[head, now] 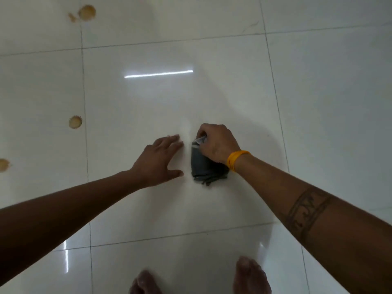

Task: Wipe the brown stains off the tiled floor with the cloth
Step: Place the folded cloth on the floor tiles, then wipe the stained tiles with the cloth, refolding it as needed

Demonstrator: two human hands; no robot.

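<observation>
A folded dark grey cloth [201, 166] lies on the glossy white tiled floor [148, 102] in the middle of the view. My right hand [218, 143], with a yellow band at the wrist, is closed over the cloth's far end and presses it to the tile. My left hand [159, 160] rests just left of the cloth, fingers spread, holding nothing. Brown stains sit off to the left: a round one with a small splash at the top left [87, 12], a ring-shaped one at mid left [75, 122], and one cut by the left edge [3, 165].
My two bare feet [251, 276] stand at the bottom edge, close behind the cloth. Dark grout lines [86, 124] cross the floor. A ceiling light reflects as a bright strip [159, 73] beyond the hands.
</observation>
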